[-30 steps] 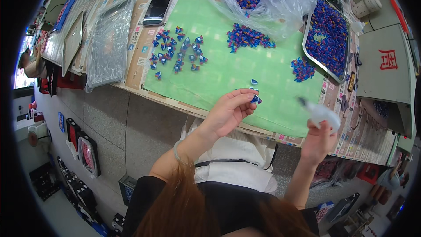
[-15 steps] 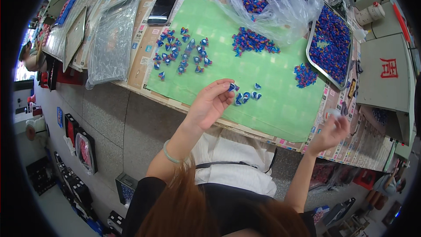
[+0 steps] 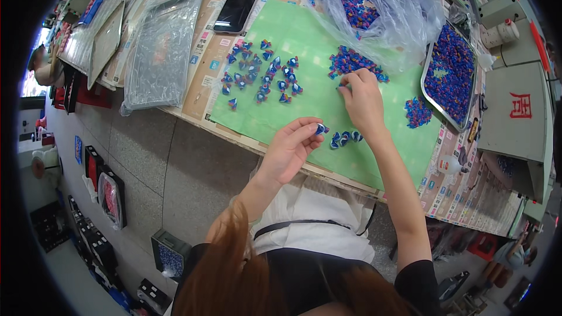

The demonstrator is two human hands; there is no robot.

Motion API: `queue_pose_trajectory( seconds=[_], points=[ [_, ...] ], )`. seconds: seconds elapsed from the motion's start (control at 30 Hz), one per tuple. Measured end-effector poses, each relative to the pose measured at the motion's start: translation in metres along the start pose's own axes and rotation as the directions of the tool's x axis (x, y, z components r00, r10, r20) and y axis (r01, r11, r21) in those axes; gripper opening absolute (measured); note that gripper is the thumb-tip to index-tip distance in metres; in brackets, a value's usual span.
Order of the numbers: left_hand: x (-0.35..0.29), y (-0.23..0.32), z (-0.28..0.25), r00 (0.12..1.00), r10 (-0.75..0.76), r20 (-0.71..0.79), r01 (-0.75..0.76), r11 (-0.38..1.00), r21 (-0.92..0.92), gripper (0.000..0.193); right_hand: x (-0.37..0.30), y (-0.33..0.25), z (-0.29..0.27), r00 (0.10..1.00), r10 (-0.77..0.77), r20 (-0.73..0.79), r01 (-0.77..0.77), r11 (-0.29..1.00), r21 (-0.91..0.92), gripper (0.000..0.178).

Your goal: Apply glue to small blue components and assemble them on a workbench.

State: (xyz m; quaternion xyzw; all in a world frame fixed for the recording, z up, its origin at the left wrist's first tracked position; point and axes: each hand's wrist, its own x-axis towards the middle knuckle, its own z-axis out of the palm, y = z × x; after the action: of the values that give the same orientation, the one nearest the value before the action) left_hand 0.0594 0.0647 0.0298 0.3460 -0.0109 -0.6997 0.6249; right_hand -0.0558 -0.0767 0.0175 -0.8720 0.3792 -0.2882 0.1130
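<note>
Our left hand (image 3: 290, 147) pinches a small blue-and-white piece (image 3: 320, 129) at its two o'clock. Our right hand (image 3: 365, 105), over the pale-green sheet (image 3: 316, 96), has a heap of blue-and-red bits (image 3: 348, 59) near twelve o'clock; whether it grasps anything, we cannot tell.

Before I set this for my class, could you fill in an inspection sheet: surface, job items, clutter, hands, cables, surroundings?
Surface: green sheet on a paper-covered table.
Job items: spread-out pieces on the sheet's left, loose pile, filled metal tray.
Clutter: phone, plastic bag, plastic-wrapped tray, bottle.
Hands: left hand pinches a blue-and-white piece; right hand is beside the loose pile, contents unclear.
Cables: thin dark cord near the white spool.
Surroundings: grey box at right, another person at far left.
</note>
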Motion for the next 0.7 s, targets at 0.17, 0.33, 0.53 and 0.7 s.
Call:
queue_pose_trajectory(
  seconds=[0.17,0.33,0.53,0.7],
  points=[
    [0.006,-0.006,0.012,1.0,-0.011,0.026,0.01,0.999,0.034,0.02,-0.036,-0.019,-0.048,0.845,0.424,0.326,-0.529,0.57,0.629,0.01],
    [0.011,-0.021,0.024,0.997,-0.034,0.065,0.023,0.987,0.158,0.019,-0.071,-0.036,-0.078,0.702,0.492,0.515,-0.641,0.12,0.758,0.011],
    [0.011,-0.036,0.039,0.996,-0.018,0.087,-0.011,0.947,0.32,0.018,-0.086,-0.04,-0.084,0.681,0.606,0.411,-0.621,0.18,0.763,0.009],
    [0.006,-0.04,0.046,0.99,0.102,0.101,-0.138,0.879,0.456,0.016,-0.093,-0.038,-0.084,0.678,0.611,0.408,-0.612,0.163,0.774,0.006]
  ],
)
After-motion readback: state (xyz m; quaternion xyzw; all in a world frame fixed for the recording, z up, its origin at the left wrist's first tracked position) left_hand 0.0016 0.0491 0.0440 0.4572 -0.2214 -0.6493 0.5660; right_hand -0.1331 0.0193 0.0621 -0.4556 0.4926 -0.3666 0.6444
